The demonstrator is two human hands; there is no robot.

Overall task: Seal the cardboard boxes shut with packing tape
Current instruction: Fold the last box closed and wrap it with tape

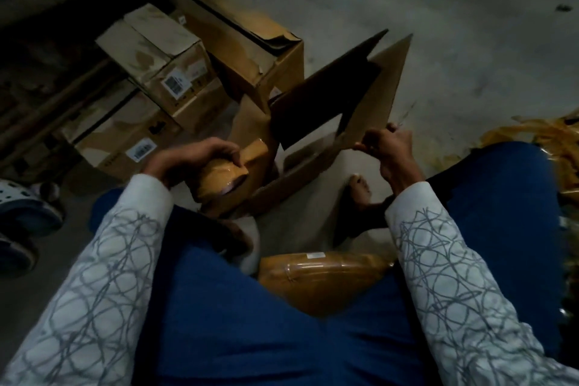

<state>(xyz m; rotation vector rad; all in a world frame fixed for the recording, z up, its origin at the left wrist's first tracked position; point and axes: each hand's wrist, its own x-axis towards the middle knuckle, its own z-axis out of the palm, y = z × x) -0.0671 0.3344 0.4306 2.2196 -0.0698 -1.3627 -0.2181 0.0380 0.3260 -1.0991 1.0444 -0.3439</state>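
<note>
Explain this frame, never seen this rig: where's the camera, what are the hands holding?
There is no machine here. One wide-angle camera on a person's head looks down at their own arms and blue-trousered legs, seated on a concrete floor. The left hand grips a roll of brown packing tape. The right hand pinches the edge of a raised flap on an open cardboard box. Closed boxes are stacked behind on the left. A plastic-wrapped brown parcel lies between the legs.
</note>
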